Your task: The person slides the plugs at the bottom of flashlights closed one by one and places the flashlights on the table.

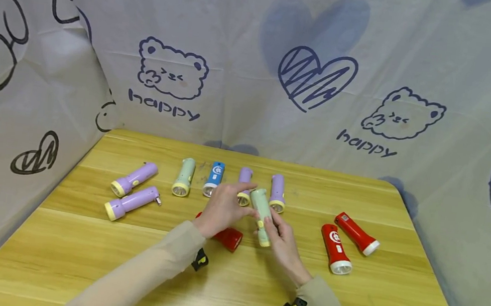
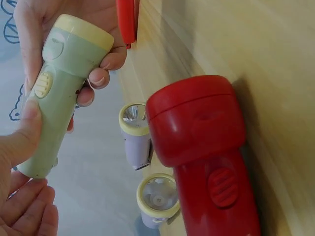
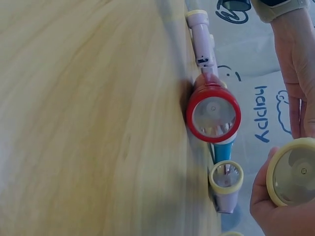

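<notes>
A light green flashlight (image 1: 261,204) with a pale yellow lens rim is raised over the table, tilted with its lens end toward the person. My right hand (image 1: 284,243) grips it near the lens end, fingers wrapped round the body. At the tail end, my left hand (image 1: 223,208) has its thumb on the body near the yellow switch (image 2: 43,84), its fingers at the tail. Under the left hand lies a red flashlight (image 1: 230,239), partly covered by that hand. In the right wrist view the green flashlight's lens (image 3: 300,172) faces the camera.
Two purple flashlights (image 1: 132,203) lie at left. Along the back stand out a green flashlight (image 1: 185,174), a blue flashlight (image 1: 216,174) and two purple flashlights (image 1: 277,189). Two red flashlights (image 1: 333,246) lie at right. Printed cloth (image 1: 235,81) surrounds the wooden table (image 1: 79,255).
</notes>
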{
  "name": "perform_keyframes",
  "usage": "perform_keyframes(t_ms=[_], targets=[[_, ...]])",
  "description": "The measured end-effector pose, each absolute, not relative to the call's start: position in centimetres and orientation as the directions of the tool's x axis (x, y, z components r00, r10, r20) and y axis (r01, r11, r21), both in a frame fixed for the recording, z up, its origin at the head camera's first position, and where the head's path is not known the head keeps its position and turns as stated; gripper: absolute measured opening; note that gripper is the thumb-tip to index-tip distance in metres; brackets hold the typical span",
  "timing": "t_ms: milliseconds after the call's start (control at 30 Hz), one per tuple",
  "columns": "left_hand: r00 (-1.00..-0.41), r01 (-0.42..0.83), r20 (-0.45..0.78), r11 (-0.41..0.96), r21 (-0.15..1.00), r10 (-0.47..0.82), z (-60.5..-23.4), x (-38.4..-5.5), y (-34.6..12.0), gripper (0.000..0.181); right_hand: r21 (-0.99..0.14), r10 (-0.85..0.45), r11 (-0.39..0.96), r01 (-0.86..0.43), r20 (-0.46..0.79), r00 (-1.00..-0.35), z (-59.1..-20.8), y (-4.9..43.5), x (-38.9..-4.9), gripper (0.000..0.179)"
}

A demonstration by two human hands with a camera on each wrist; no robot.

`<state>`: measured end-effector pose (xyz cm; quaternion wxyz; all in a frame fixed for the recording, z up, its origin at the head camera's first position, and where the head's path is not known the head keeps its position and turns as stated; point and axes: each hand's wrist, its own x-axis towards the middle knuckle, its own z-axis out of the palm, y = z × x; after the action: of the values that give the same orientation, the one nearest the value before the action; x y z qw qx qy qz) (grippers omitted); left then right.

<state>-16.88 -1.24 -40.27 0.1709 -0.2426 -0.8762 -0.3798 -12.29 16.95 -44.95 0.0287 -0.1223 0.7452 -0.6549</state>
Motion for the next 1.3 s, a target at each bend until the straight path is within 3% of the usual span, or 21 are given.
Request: perform_keyframes(t_ms=[533,1300], targets=[[-0.875,0.484,0.392,0.526,0.700,0.283,-40.89,-16.98,-1.20,0.054,-0.974,-0.230,0.115,-0.197,0.167,-0.959,-45.74,16.96,-12.43,0.049],[-0.870,0.493,0.389,0.529,0.691,0.303,-40.78,-16.75,-1.69,0.053,-0.978,-0.266,0.118,-0.173,0.136,-0.954,-45.93,17.23,-12.34,0.047]])
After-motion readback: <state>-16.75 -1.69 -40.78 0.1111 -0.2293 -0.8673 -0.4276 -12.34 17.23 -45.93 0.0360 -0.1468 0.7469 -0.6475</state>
